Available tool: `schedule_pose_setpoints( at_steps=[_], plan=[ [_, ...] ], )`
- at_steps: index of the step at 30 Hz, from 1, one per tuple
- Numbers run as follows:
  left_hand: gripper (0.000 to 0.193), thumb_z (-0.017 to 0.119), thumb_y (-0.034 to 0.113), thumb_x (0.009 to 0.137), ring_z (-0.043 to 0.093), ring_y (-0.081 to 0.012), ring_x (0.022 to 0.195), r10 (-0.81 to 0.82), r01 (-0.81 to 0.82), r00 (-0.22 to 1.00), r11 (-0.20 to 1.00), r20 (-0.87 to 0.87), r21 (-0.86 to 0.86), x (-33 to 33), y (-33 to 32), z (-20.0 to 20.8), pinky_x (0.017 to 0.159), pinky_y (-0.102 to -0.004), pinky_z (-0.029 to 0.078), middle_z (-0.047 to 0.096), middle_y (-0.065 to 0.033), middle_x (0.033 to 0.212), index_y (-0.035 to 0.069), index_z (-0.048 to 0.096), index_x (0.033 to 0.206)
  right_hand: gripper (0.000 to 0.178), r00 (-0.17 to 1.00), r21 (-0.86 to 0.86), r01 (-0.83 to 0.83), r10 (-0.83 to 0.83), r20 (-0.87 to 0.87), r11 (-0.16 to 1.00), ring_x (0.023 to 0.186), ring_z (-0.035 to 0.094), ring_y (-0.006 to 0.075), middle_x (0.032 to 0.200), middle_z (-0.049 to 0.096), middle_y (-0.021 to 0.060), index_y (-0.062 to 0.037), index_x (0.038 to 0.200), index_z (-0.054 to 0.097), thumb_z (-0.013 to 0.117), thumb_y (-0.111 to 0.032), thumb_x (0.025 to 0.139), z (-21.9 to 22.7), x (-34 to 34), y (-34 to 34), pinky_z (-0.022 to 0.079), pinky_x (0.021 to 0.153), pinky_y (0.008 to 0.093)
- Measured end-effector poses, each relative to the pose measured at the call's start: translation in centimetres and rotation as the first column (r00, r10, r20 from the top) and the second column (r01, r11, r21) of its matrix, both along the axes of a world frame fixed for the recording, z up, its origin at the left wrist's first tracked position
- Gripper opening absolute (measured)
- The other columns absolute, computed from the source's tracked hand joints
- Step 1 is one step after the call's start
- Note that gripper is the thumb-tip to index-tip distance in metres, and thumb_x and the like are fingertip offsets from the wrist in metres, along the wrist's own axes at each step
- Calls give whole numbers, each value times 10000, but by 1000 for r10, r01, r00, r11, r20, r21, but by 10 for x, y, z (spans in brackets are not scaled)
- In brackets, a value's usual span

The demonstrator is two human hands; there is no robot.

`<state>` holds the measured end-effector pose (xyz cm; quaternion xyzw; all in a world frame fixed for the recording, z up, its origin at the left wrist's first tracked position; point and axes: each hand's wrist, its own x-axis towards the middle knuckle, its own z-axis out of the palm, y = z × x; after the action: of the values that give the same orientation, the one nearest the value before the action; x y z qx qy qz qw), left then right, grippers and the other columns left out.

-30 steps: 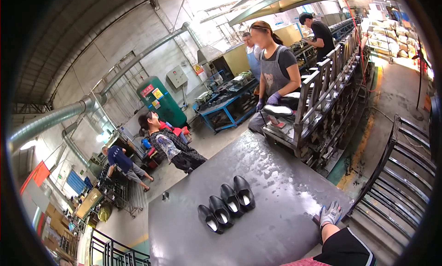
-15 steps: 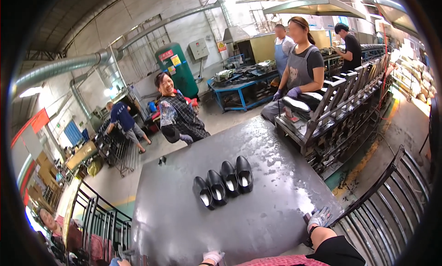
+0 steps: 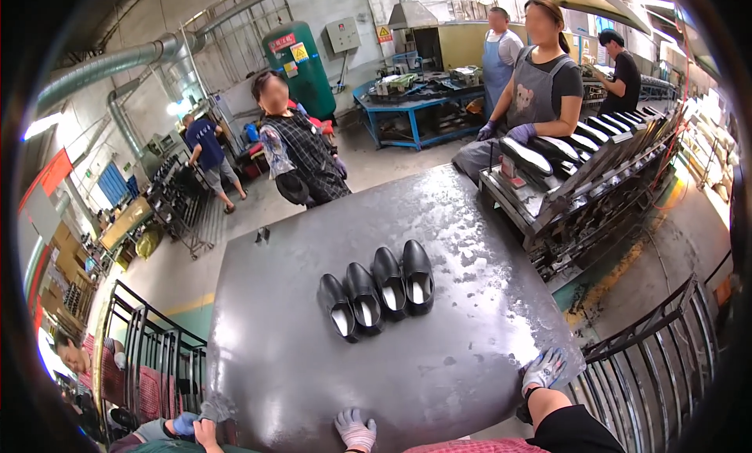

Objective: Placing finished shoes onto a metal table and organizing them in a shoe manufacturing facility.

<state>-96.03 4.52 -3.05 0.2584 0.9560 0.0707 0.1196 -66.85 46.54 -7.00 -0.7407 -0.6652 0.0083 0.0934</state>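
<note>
Head cam: four black shoes (image 3: pixel 363 287) sit upright in a tight row mid-table, toes pointing to the far side, pale insoles showing. Left hand (image 3: pixel 355 430), striped glove, is palm-down at the near edge of the grey table (image 3: pixel 290 367) — fingers loosely spread, nothing in it. Right hand (image 3: pixel 544 367) is on the near right corner, fingers out flat and nothing visible in it; can't tell if the thumb hooks the edge. Two tiny dark pieces (image 3: pixel 262 235) lie near the far left corner. Far right — someone with purple gloves (image 3: pixel 521 133) beside a rack of shoes (image 3: pixel 580 151).
</note>
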Motion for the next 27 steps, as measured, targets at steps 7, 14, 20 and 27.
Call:
schedule_pose_setpoints(
  at_steps=[7,14,20,27],
  plan=[
    [585,616,342,852,357,-382,1389,-35,48,981,997,-193,59,-1,-6,-4,1145,-540,285,449,-186,1451,85,510,1367,559,998,23,-38,38,-44,999,1400,390,312,1486,468,146,-53,1430,489,510,-372,972,19,-8,-8,194,1226,461],
    [556,610,323,842,380,-379,1370,-47,63,977,995,-208,71,1,-4,0,1125,-534,313,470,-189,1433,69,534,1330,531,999,35,-6,8,-43,999,1387,406,312,1487,469,132,-57,1432,486,501,-341,983,3,0,-9,212,1219,453],
    [521,605,321,846,401,-378,1351,-33,60,969,993,-245,104,5,-9,0,1112,-525,334,483,-191,1417,61,558,1295,500,998,49,-25,28,-55,998,1358,442,316,1459,496,155,-51,1392,530,467,-348,995,2,-2,-10,232,1204,443],
    [457,649,267,719,452,-366,1247,-59,127,940,974,-335,186,-10,4,-2,1087,-531,350,524,-164,1277,51,592,1117,501,995,46,-41,45,-94,998,1357,445,337,1469,494,151,-49,1379,539,495,-346,978,-4,-4,-1,238,1203,441]
  ],
)
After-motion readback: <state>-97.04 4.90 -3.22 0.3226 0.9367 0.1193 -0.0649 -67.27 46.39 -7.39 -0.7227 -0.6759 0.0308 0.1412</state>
